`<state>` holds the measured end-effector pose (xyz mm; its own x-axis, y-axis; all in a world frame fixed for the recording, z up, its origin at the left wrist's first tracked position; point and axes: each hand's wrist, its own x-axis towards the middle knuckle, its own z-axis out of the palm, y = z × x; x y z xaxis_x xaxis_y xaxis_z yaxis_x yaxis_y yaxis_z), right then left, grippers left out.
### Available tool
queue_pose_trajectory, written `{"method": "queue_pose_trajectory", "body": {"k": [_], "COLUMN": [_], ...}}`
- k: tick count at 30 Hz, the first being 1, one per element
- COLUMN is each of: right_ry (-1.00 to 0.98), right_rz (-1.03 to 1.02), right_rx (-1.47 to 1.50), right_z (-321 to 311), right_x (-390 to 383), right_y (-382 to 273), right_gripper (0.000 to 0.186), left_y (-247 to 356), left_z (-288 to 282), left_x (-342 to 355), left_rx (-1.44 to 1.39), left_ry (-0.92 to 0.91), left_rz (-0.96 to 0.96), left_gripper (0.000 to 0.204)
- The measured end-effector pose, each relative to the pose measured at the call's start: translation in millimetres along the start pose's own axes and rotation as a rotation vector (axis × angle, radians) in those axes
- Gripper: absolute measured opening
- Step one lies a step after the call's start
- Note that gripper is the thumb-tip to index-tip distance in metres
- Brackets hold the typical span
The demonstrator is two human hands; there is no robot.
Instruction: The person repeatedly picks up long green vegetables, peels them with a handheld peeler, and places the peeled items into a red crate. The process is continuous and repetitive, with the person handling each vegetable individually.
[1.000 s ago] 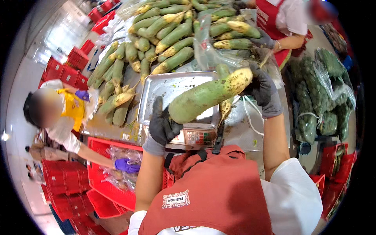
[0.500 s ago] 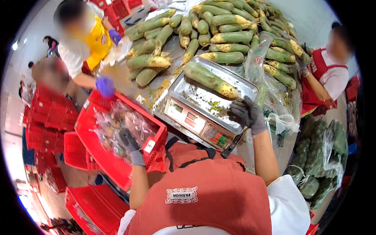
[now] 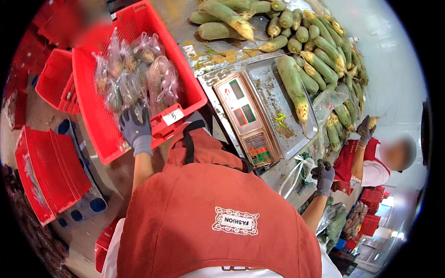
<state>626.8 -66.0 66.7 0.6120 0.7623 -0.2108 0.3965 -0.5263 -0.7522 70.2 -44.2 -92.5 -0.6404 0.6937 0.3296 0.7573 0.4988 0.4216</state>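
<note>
Head view, right hand (image 3: 323, 173) farther from radish (image 3: 292, 82)

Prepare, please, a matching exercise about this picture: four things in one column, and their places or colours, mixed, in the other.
Column one
1. Left hand
2. Right hand
3. Scale tray
4. Crate

Column two
A. Red, with clear bags inside
B. Near the white straps, fingers curled
C. Silver, with a green radish on it
D. At the crate's near end, by the bags

Pairs: 1-D, 2-B, 3-C, 4-A
</note>
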Motion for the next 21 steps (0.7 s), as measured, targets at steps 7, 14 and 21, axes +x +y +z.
{"method": "queue_pose_trajectory", "body": {"k": [7, 14, 21], "right_ry": [-0.145, -0.057, 0.002], "right_rz": [-0.509, -0.840, -0.829], "right_rx": [-0.144, -0.445, -0.404], "right_z": [40, 101, 174], "right_x": [34, 46, 97], "right_y": [-66, -101, -98], "right_gripper": [0.021, 0.025, 0.079], "left_y": [-6, -1, 7], "left_z": [-6, -4, -12], "left_x": [-3, 0, 5], "left_rx": [0.018, -0.066, 0.024], "left_ry": [0.013, -0.013, -0.201], "left_rz": [-0.112, -0.055, -0.112], "left_gripper": [0.040, 0.033, 0.032]}}
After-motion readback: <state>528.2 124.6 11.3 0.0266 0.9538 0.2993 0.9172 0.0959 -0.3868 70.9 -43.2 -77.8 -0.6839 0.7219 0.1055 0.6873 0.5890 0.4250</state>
